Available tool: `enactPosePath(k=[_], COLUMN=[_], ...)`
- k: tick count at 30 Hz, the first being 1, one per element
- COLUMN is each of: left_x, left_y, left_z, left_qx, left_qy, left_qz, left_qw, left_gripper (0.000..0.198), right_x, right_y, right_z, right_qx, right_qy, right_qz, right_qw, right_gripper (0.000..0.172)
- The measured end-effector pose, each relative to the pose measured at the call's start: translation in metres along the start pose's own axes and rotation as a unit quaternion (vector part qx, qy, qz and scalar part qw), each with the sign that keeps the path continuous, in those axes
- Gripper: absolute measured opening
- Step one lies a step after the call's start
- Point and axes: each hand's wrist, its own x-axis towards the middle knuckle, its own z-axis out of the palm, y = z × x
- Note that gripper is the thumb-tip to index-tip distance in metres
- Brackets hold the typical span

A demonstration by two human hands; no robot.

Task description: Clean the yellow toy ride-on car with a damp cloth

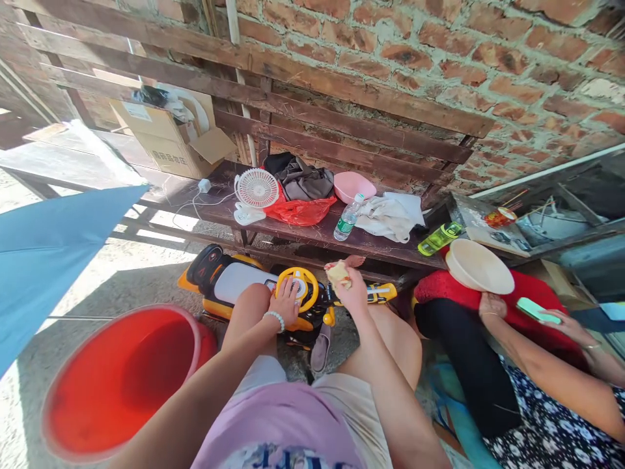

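Note:
My left hand [288, 301] lies on the left side of the yellow steering wheel [312, 290] of a yellow, black and white ride-on toy car [232, 281], its fingers stretched over the rim. Raised just right of the wheel, my right hand [354, 291] is closed around a pale yellow, crumpled piece [338, 274] with reddish spots; it resembles food, but the exact kind is unclear. A flat brown-red bit [355, 260] shows beside its upper edge. The toy car stands between my knees and the bench.
A large red tub [195, 339] is at the left, below a blue umbrella-like sheet [53, 254]. On the wooden bench [288, 233] are a white fan [256, 188], a water bottle [346, 220] and a pink basin [354, 187]. At right, another person holds a cream bowl [478, 266] and a green phone-like object [537, 311].

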Motion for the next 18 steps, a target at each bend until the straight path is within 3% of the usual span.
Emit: enactPosePath(k=[3,5,10,14,18], left_x=[-0.001,0.0,0.004,0.006,0.007], left_y=[0.0,-0.002,-0.008,-0.013,-0.014], left_z=[0.001,0.002,0.008,0.014,0.015], left_qx=[0.024,0.042,0.05,0.044,0.038], left_qy=[-0.007,-0.003,0.011,0.016,0.02], left_qz=[-0.006,-0.005,0.015,0.02,0.02], left_qw=[1.0,0.999,0.999,0.999,0.999], left_gripper=[0.076,0.075,0.072,0.073,0.073], right_x=[-0.008,-0.005,0.011,0.009,0.003], right_y=[-0.008,-0.008,-0.001,0.001,0.02], right_z=[0.028,0.03,0.002,-0.013,-0.041], right_qx=[-0.136,-0.171,-0.238,-0.304,-0.342], right_qy=[-0.08,-0.107,-0.151,-0.175,-0.155], right_qz=[0.023,0.021,0.017,-0.035,-0.029], right_qw=[0.987,0.979,0.959,0.936,0.926], right_gripper=[0.032,0.028,0.032,0.033,0.03])
